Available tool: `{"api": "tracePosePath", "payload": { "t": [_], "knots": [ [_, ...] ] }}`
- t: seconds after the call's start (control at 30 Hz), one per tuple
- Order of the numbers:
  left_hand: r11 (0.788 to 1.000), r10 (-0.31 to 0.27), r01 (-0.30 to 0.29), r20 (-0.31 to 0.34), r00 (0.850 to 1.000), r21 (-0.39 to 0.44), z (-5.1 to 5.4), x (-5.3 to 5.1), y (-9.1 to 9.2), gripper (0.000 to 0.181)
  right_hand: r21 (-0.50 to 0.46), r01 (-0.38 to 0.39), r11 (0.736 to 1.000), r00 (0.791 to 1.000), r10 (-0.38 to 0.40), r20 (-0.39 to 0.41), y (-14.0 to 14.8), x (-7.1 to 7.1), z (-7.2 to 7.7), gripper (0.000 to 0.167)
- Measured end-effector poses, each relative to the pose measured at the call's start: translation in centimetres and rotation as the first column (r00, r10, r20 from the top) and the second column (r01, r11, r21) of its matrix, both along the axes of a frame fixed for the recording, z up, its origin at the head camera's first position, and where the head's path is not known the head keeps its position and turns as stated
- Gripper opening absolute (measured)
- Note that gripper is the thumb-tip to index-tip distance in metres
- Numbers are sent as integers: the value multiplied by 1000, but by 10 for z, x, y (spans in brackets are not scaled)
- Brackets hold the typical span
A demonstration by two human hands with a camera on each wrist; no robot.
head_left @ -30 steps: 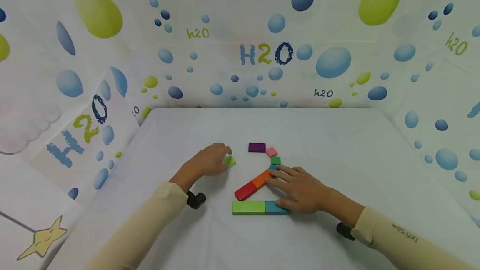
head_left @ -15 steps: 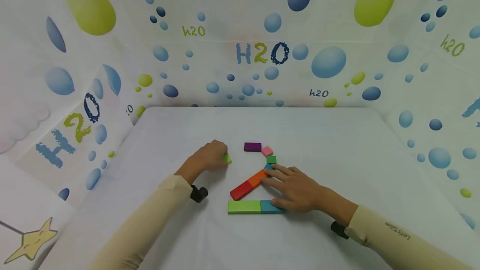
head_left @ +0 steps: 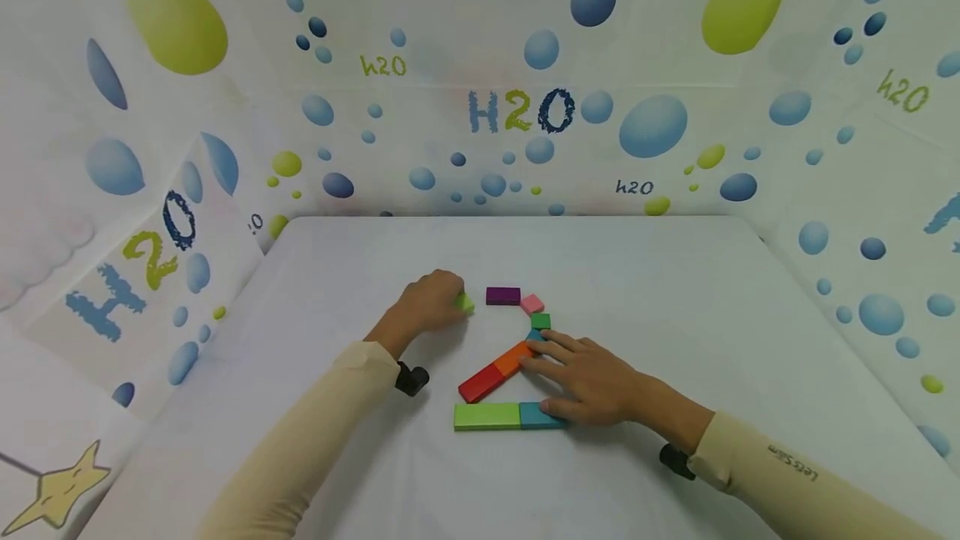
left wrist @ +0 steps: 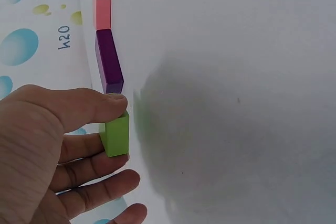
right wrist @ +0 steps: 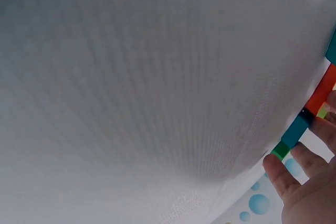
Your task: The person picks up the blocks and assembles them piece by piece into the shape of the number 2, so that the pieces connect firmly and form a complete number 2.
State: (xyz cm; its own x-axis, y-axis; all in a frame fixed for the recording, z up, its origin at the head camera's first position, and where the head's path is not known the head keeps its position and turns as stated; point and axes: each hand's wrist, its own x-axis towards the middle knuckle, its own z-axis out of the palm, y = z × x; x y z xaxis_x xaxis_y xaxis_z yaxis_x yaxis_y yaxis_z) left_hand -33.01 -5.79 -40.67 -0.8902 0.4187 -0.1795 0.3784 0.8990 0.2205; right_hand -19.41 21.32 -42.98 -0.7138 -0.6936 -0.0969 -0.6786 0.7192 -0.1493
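In the head view my left hand [head_left: 427, 304] pinches a small lime-green block [head_left: 466, 304] just left of a purple block [head_left: 503, 297]. The left wrist view shows the thumb on one end of this lime-green block [left wrist: 117, 136] and fingers at the other, a small gap from the purple block [left wrist: 108, 59]. My right hand [head_left: 596, 379] lies with fingers spread, fingertips at a small blue block [head_left: 534, 335] and an orange block [head_left: 513, 358]. Its thumb touches a teal block [head_left: 540, 416], whose right end is hidden.
From the purple block a curve runs through a pink block [head_left: 532, 303] and a green block [head_left: 541, 321]. A red block [head_left: 481, 383] continues the orange one. Below, a long light-green block [head_left: 487, 417] adjoins the teal one. White cloth [head_left: 660, 273] covers the table.
My left hand has closed its pinch on the lime-green block and carried it right and slightly away from me, nearer the purple block. The right hand stays in place; the head view has shifted slightly.
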Motion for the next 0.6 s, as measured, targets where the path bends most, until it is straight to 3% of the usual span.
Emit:
{"api": "tracePosePath", "payload": {
  "t": [0.27,0.6],
  "knots": [
    [999,42,-42,10,999,0,0,-9,7,31,-8,-7,1000,1000,7,6,0,-3,2,63],
    [999,43,-43,-2,999,10,-9,-14,18,32,-22,-7,1000,1000,7,18,3,-3,4,63]
  ]
}}
